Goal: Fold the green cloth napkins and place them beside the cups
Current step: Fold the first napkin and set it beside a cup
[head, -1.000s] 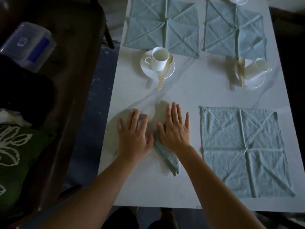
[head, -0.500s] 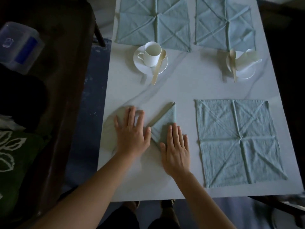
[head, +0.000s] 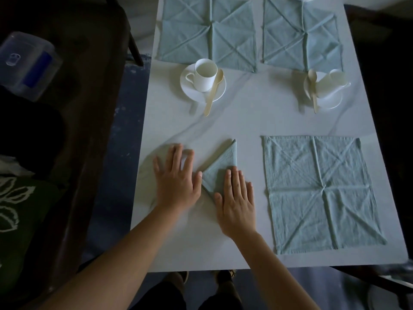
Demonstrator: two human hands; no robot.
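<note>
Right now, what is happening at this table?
A person presses a folded pale green cloth napkin flat on the white marbled table with the right hand; the left hand lies flat beside it. Three more green napkins lie unfolded. No folded napkin sits beside the upright white cup or the tipped-over white cup yet.

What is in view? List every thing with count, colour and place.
table: 1, white marbled, centre.
folded napkin: 1, pale green, near left, a triangle.
flat napkins: 3, pale green, one near right, two at far end.
cups: 2, white, on saucers mid-table; left upright, right seemingly tipped.
saucers: 2, white, under the cups.
spoons: 2, cream, one leaning on each saucer.
box: 1, clear with blue label, far left.
cushion: 1, green with white leaves, lower left.
hands: 2; left hand flat on the table beside the folded napkin, right hand flat on it.
</note>
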